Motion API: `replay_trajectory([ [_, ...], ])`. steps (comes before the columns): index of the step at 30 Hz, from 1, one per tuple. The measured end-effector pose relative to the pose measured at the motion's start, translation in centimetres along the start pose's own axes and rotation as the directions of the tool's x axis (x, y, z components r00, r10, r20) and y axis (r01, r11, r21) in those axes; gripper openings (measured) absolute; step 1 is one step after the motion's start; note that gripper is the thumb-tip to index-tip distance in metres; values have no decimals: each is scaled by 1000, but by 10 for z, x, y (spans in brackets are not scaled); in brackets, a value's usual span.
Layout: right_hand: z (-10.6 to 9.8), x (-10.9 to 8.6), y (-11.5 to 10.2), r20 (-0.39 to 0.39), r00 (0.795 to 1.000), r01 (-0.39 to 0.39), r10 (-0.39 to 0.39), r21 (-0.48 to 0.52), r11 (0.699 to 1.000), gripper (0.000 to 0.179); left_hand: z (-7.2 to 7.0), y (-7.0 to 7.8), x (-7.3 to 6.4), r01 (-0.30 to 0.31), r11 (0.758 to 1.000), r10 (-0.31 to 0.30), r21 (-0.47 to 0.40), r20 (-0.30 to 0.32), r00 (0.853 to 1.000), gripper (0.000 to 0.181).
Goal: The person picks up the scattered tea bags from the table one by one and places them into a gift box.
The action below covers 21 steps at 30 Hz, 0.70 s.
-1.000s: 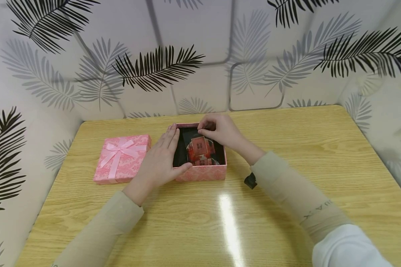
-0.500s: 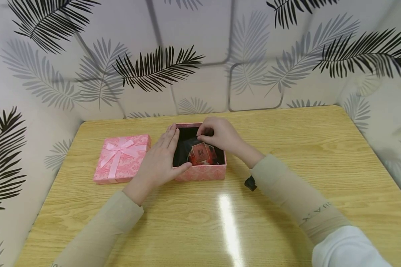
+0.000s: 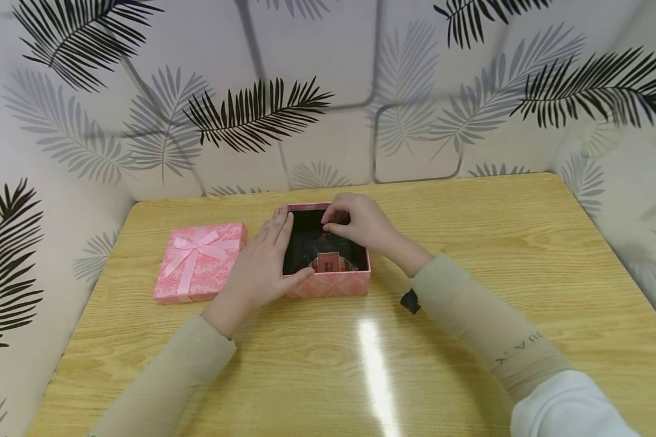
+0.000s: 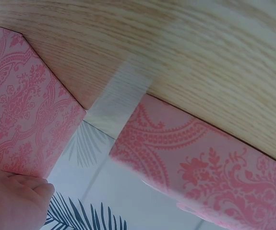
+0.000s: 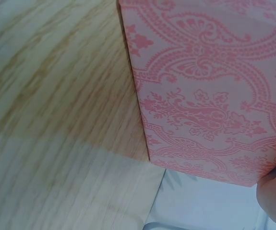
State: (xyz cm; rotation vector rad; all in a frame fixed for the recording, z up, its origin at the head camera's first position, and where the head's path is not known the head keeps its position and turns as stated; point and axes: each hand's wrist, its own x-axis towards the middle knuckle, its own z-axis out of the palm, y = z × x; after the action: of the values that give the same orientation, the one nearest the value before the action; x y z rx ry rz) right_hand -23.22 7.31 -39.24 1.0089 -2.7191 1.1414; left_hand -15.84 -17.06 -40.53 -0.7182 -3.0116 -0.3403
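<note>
An uncovered pink patterned box (image 3: 328, 285) with a dark inside stands on the table. In it is a dark, partly see-through packet (image 3: 324, 244) bearing a red square label; its lower part is hidden behind the box's front wall. My right hand (image 3: 361, 221) pinches the packet's top between thumb and fingers, over the box's far right side. Straight-fingered, my left hand (image 3: 259, 261) rests along the box's left rim, with the thumb at the front edge. Beside it lies the pink lid (image 3: 199, 261) with a ribbon bow. The right wrist view shows the box's side wall (image 5: 205, 96).
The wooden table (image 3: 448, 340) runs up to a leaf-patterned backdrop (image 3: 328, 121). A small black object (image 3: 410, 300) shows by my right sleeve. In the left wrist view, a gap separates the box (image 4: 27, 105) from the lid (image 4: 200, 163).
The packet has sunk lower in the box toward the front wall, and less of its red part shows. My right hand has shifted slightly down; the left hand stays put.
</note>
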Motion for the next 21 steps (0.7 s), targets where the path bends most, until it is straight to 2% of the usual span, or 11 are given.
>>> replay_trajectory([
  [14,-11,-8,1,1,1000,-17,17,94,995,16,1,2,0,0,1000,-1,2,10,1000,108],
  [21,-23,-17,4,-21,1000,-4,5,67,998,19,-1,2,2,-3,1000,3,6,21,1000,108],
])
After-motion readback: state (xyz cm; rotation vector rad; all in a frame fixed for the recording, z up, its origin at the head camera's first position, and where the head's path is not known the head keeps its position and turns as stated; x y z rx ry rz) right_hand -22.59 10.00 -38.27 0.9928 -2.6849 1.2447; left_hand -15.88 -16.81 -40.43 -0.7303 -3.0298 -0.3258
